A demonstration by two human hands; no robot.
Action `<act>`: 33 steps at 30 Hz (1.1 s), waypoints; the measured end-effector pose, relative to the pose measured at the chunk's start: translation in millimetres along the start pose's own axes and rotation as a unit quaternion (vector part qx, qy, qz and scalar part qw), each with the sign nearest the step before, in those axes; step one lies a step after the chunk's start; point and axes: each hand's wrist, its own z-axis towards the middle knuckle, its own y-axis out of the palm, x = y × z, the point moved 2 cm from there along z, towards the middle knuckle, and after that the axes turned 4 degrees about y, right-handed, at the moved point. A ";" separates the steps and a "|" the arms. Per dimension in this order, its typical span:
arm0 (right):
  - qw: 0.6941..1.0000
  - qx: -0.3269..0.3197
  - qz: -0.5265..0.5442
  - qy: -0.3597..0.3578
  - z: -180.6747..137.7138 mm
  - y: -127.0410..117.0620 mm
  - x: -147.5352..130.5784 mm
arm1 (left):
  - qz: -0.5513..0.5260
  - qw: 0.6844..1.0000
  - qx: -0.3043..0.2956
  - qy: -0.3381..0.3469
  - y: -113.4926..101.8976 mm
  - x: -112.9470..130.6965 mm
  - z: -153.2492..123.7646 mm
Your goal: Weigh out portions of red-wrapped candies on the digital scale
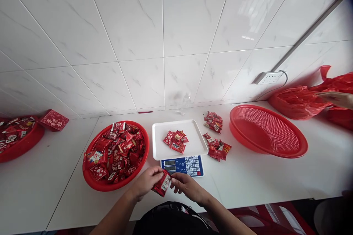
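Observation:
My left hand (147, 181) grips a shiny red snack packet (162, 184) with a pale label, thumb on top. At the packet's right edge, the thumb and fingers of my right hand (189, 188) pinch it. Just beyond my hands is a digital scale (182, 165) with a blue keypad. On its white tray (158, 150) lie several small red packets (176, 141). To the left stands a round red basket (147, 143) heaped with similar red packets (120, 154). Two small piles of packets, a far one (213, 122) and a nearer one (217, 148), lie right of the tray.
A red perforated basket (267, 128) stands at the right. Behind it are red plastic bags (299, 101) and another person's hand (338, 99). At far left are another filled red basket (27, 147) and a red box (54, 120). A socket strip (271, 78) is on the tiled wall.

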 end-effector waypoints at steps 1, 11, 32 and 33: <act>1.000 -0.006 -0.007 -0.008 -0.2 0.5 -0.7 | 0.009 1.000 -0.020 -0.008 10.2 -2.9 0.0; 0.997 0.050 -0.061 -0.003 3.4 -2.6 10.3 | 0.003 1.000 -0.022 -0.014 29.7 -15.3 0.3; 0.991 0.100 -0.089 -0.009 -0.4 -10.8 -7.0 | -0.009 0.999 -0.036 -0.029 28.1 -15.2 0.7; 0.990 0.103 -0.092 -0.015 -0.9 -10.7 -8.0 | -0.009 0.999 -0.041 -0.028 28.6 -14.4 0.2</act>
